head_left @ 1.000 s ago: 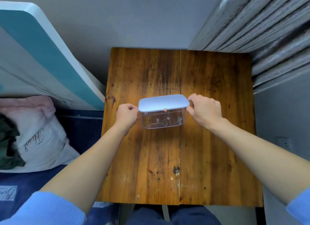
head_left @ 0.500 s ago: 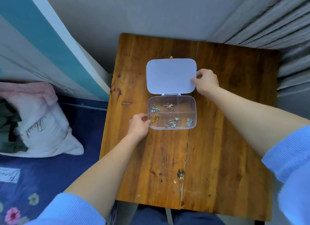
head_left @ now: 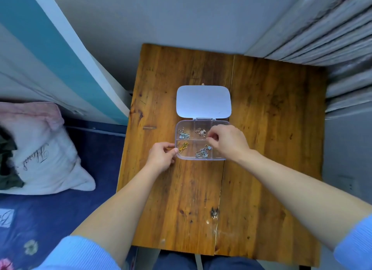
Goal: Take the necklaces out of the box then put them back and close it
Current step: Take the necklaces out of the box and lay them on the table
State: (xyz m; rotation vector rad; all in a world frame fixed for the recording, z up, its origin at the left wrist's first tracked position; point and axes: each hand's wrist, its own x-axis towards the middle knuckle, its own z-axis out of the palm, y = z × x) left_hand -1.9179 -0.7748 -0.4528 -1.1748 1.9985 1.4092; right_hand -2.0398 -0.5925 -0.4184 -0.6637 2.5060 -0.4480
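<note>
A clear plastic box (head_left: 193,158) with several compartments lies open on the wooden table (head_left: 261,148). Its pale lid (head_left: 203,100) is folded flat behind it. Inside I see a silver necklace (head_left: 184,135) back left, a rose-gold one (head_left: 200,132) back middle, a gold one (head_left: 182,146) front left and a silver one (head_left: 203,152) front middle. My left hand (head_left: 162,156) pinches the box's front left corner. My right hand (head_left: 227,141) hovers over the right compartments, fingertips pinched near the rose-gold necklace; whether they hold anything is hidden.
A bed with a blue floral sheet (head_left: 60,219) and a white pillow (head_left: 42,159) lies left of the table. A wall and a teal-edged board (head_left: 66,54) stand behind, grey curtains (head_left: 332,38) at the right.
The lid went from closed to fully folded back. My right hand left the lid and came down over the box's compartments. My left hand stayed at the front left corner.
</note>
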